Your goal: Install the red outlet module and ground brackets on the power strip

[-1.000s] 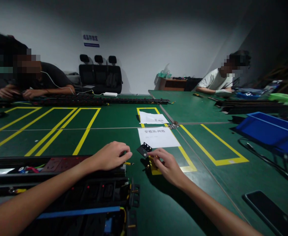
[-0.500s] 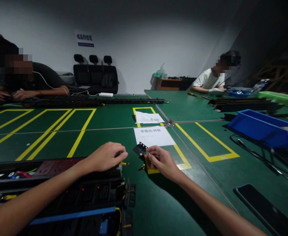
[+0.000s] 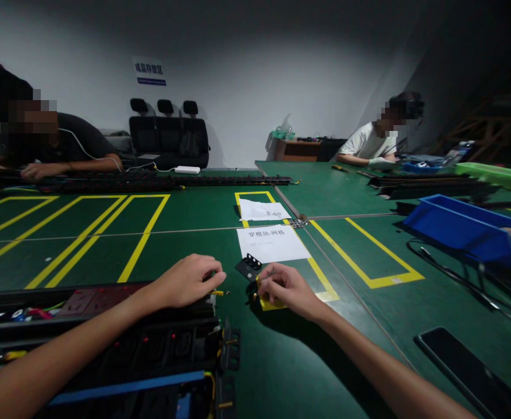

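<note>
A: Where were the hands?

B: Near the centre of the frame. The left hand (image 3: 190, 282) lay over the right end of a long black housing (image 3: 92, 301) that ran in from the left edge. Its fingers were curled, the thumb close to the forefinger. A yellow wire end (image 3: 221, 293) stuck out just below the thumb.

A: Was it gripping anything?

B: I couldn't tell; the undersides of the fingers were hidden.

A: And the other?

B: The right hand (image 3: 290, 291) was a little right of centre, thumb and fingertips drawn nearly together. Something small and yellow showed beside the tips, but whether they had hold of it I couldn't tell.

A: What about the small black bracket (image 3: 247, 269)?

B: It was at mid-frame, just left of those fingertips, its row of holes overlapping the lower left of a printed sheet (image 3: 273, 247). Touching the hand or not, I couldn't say.

A: Anything further right?

B: A phone (image 3: 469, 366) lay at lower right, below a blue bin (image 3: 460, 233).
</note>
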Action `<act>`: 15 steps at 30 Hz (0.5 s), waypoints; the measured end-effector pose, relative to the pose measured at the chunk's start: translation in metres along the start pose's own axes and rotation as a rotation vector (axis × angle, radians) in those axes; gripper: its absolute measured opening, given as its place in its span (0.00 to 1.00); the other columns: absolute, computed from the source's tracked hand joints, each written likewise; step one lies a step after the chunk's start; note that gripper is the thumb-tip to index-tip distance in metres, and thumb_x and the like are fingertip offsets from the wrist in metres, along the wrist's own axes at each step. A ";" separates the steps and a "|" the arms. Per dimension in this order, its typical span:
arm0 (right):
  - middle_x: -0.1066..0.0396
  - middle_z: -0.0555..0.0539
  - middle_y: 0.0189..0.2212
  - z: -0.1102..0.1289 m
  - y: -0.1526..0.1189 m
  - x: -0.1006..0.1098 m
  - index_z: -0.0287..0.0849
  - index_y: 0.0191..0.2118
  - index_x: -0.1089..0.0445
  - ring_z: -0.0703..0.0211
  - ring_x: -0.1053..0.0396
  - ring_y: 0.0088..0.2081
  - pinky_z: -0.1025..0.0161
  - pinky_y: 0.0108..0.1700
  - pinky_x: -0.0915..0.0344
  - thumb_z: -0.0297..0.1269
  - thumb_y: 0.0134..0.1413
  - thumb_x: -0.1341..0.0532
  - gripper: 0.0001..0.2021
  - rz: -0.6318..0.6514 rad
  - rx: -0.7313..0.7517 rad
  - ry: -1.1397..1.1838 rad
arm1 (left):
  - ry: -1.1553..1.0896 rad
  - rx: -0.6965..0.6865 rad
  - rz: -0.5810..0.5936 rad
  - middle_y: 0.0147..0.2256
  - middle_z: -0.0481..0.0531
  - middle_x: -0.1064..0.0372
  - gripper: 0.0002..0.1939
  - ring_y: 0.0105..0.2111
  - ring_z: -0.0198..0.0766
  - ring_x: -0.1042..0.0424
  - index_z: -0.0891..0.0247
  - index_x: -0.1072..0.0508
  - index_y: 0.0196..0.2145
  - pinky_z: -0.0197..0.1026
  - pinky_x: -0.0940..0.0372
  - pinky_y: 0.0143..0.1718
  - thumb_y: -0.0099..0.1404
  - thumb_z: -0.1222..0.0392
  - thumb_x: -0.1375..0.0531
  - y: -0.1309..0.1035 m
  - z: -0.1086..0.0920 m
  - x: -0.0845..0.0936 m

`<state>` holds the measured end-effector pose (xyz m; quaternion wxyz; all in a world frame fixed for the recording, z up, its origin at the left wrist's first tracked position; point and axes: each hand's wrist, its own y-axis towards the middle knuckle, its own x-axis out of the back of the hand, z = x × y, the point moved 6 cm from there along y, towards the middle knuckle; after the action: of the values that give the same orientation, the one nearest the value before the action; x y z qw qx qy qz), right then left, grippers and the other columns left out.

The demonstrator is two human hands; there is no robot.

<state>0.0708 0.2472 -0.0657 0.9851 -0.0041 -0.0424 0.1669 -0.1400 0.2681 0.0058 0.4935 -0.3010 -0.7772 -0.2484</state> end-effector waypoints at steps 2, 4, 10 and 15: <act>0.21 0.47 0.29 0.004 -0.001 -0.002 0.42 0.37 0.33 0.66 0.31 0.24 0.67 0.28 0.36 0.38 0.53 0.36 0.08 0.070 -0.008 0.017 | -0.006 -0.002 0.000 0.30 0.50 0.29 0.19 0.32 0.38 0.31 0.63 0.26 0.31 0.39 0.43 0.34 0.75 0.52 0.48 0.000 0.000 0.000; 0.20 0.47 0.29 0.007 -0.002 -0.001 0.43 0.40 0.33 0.66 0.30 0.24 0.67 0.29 0.35 0.37 0.52 0.34 0.11 0.106 -0.009 0.037 | -0.011 -0.003 0.000 0.30 0.51 0.29 0.19 0.31 0.38 0.31 0.63 0.26 0.31 0.39 0.43 0.34 0.75 0.52 0.48 0.000 0.000 0.000; 0.23 0.48 0.28 0.003 -0.004 -0.001 0.41 0.33 0.29 0.63 0.27 0.29 0.66 0.31 0.33 0.40 0.52 0.32 0.09 0.158 -0.024 0.017 | 0.003 0.002 0.001 0.30 0.50 0.30 0.19 0.31 0.38 0.32 0.63 0.26 0.31 0.40 0.43 0.34 0.75 0.52 0.48 0.000 0.001 0.000; 0.24 0.51 0.26 0.004 -0.004 -0.004 0.40 0.37 0.26 0.65 0.29 0.27 0.66 0.33 0.34 0.37 0.49 0.30 0.10 0.139 0.009 -0.023 | 0.002 -0.003 -0.003 0.30 0.51 0.30 0.19 0.31 0.38 0.31 0.63 0.26 0.31 0.40 0.43 0.34 0.75 0.52 0.48 -0.001 0.000 0.000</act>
<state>0.0675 0.2420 -0.0622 0.9706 -0.0005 -0.0527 0.2350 -0.1404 0.2675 0.0059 0.4936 -0.3004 -0.7767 -0.2509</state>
